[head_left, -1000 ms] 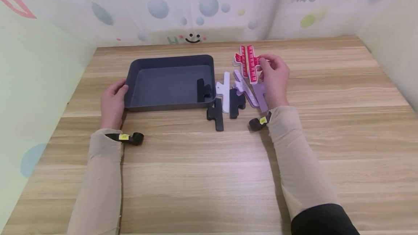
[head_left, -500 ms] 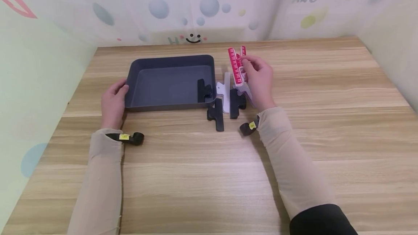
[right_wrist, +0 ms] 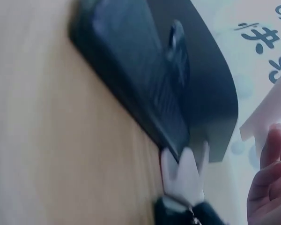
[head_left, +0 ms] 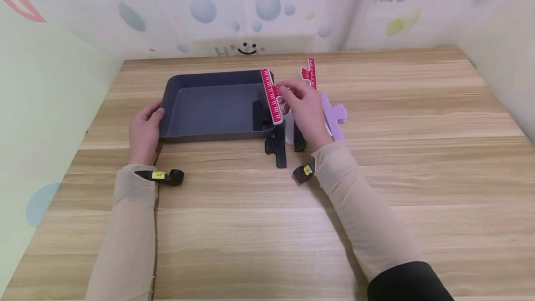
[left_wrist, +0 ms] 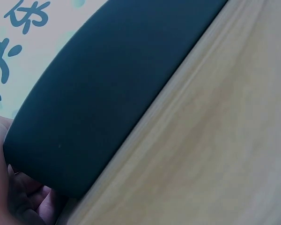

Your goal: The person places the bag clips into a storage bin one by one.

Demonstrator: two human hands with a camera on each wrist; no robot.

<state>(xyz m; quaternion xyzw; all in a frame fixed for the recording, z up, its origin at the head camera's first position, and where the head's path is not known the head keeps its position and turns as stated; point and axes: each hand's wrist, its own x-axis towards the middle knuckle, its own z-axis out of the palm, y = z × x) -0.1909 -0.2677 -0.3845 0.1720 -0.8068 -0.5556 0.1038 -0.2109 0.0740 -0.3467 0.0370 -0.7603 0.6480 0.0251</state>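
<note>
In the head view my right hand (head_left: pixel 307 114) pinches a red clip (head_left: pixel 271 97) with a piano-key print, held over the right rim of a dark grey tray (head_left: pixel 209 137). The right wrist view gives the clip's pale back (right_wrist: pixel 270 108) above the fingers. My left hand (head_left: pixel 145 131) grips the tray at its left end, thumb by the rim; the left wrist view has fingers curled at the tray's corner. A black clip (head_left: pixel 257 116) lies inside the tray on the right. Another red clip (head_left: pixel 312 74) is on the table behind my right hand, partly hidden.
Right of the tray lie a black clip (head_left: pixel 281 152), a white clip (head_left: pixel 289 134) and a second black clip (head_left: pixel 299 140), the latter two partly covered by my right hand. A lilac clip (head_left: pixel 333 114) sits beside the right wrist. A patterned wall (head_left: pixel 200 36) stands behind the table.
My right hand has lifted a red clip off the table and carried it left to the tray's right rim, uncovering the lilac clip. My left hand and the tray have stayed put.
</note>
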